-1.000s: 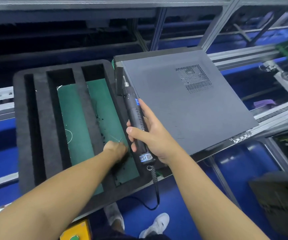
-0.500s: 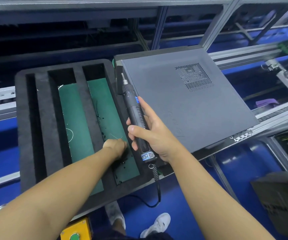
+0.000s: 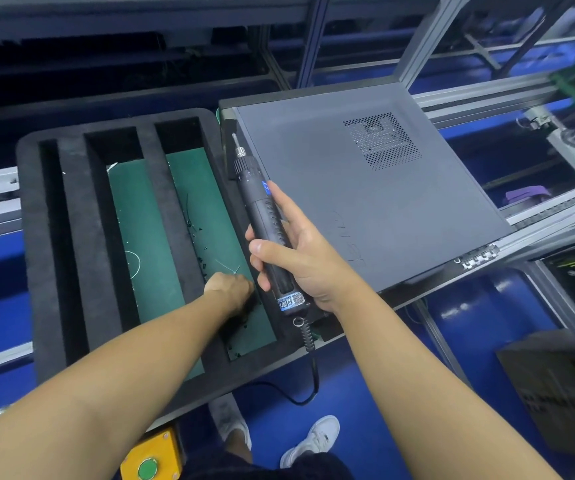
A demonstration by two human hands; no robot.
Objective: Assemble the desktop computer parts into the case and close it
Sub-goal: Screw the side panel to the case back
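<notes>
- The right hand grips the electric screwdriver around the rear half of its black body. The thumb wraps over the left side and the index finger lies straight along the right side.
- The screwdriver is held above the seam between the foam tray and the computer case. Its bit points away from the person, with the tip beside the case's left edge, near the far-left corner.
- A coiled cord leaves the rear end of the screwdriver, drops past the tray's near edge and loops below it.
- The left hand reaches down into the rightmost compartment of the foam tray, toward its near end. The fingers curl downward and are hidden behind the back of the hand, so it cannot be determined whether they hold anything.
- Small black screws lie scattered on the green floor of that compartment, just beyond the left hand.
- The computer case lies flat with its side panel on, just beside the tray's right edge. The vent grille sits toward the panel's far-right corner.
- The case's near-right corner rests over the aluminium rail of the line.
- A yellow button box sits below the tray's near edge.
</notes>
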